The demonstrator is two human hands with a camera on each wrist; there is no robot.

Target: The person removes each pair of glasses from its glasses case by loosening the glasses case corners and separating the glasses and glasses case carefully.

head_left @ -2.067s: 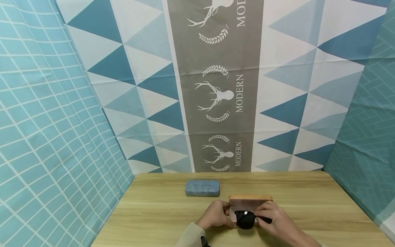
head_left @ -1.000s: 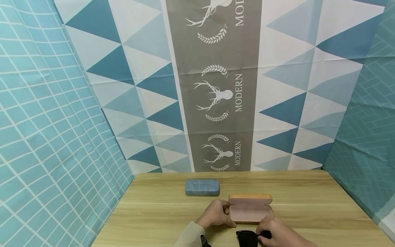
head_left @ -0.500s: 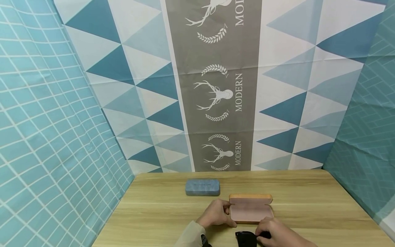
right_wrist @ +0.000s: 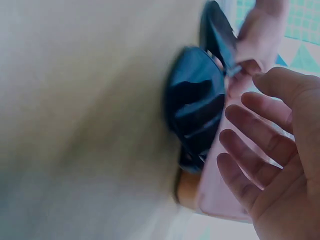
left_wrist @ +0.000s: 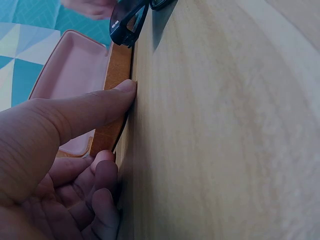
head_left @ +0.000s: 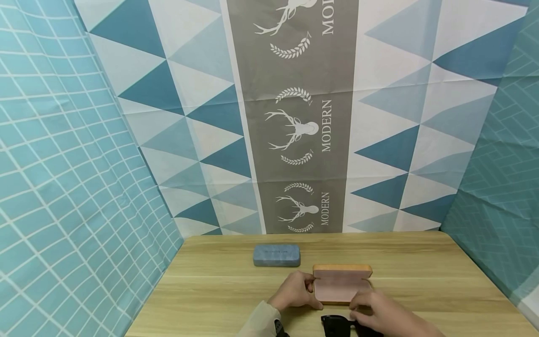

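Observation:
An open glasses case [head_left: 337, 290] with a tan outside and pale pink lining stands on the table, its lid tilted up at the back. My left hand [head_left: 293, 292] grips its left end; in the left wrist view the thumb [left_wrist: 112, 100] lies along the tan front wall and the fingers curl at the corner. Black sunglasses [head_left: 336, 326] are in front of the case, partly cut off by the head view's lower edge. My right hand [right_wrist: 280, 145] is beside them, fingers spread and relaxed, with a gap to the lenses in the right wrist view.
A closed blue-grey case [head_left: 276, 255] lies farther back on the wooden table [head_left: 210, 290], left of the open one. Patterned cloth [head_left: 303, 140] hangs behind the table and along both sides.
The right hand has carried the sunglasses from over the case to its front and let them go; more of the right lens now shows. The left hand keeps its grip on the case.

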